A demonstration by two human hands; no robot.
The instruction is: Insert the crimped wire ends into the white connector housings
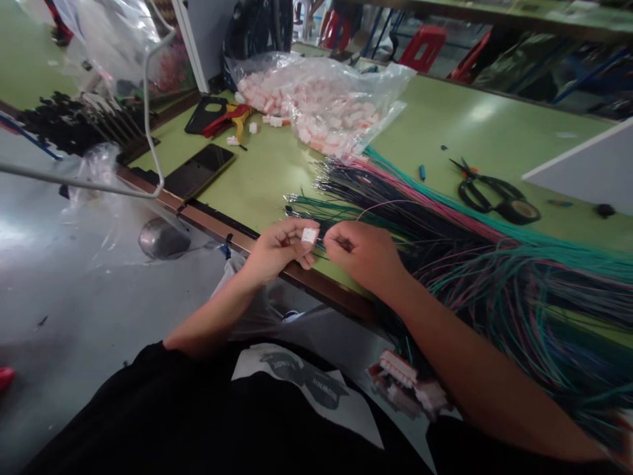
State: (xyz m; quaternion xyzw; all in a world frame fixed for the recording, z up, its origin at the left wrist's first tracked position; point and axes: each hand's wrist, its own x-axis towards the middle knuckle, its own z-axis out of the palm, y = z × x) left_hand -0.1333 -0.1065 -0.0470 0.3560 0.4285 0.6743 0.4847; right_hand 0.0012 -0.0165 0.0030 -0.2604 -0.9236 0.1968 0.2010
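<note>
My left hand [284, 247] is closed, pinching a small white connector housing [309, 235] between thumb and fingers, above the bench's front edge. Just to its right, my right hand [363, 254] has its fingers curled in a pinch facing the housing. A thin pink wire [378, 203] arcs out of the bundle and runs down behind this hand, seemingly into its grip; the fingertips hide its end. Behind both hands, black and green wires [341, 181] lie with their metal-tipped ends pointing left.
A clear plastic bag [336, 99] of white and orange housings lies at the back. Near it are red-yellow pliers [230, 119] and a phone [200, 173]. Black scissors [494, 194] lie right, beyond the long wire bundle [494, 270]. A bent metal rod [148, 119] juts in from the left.
</note>
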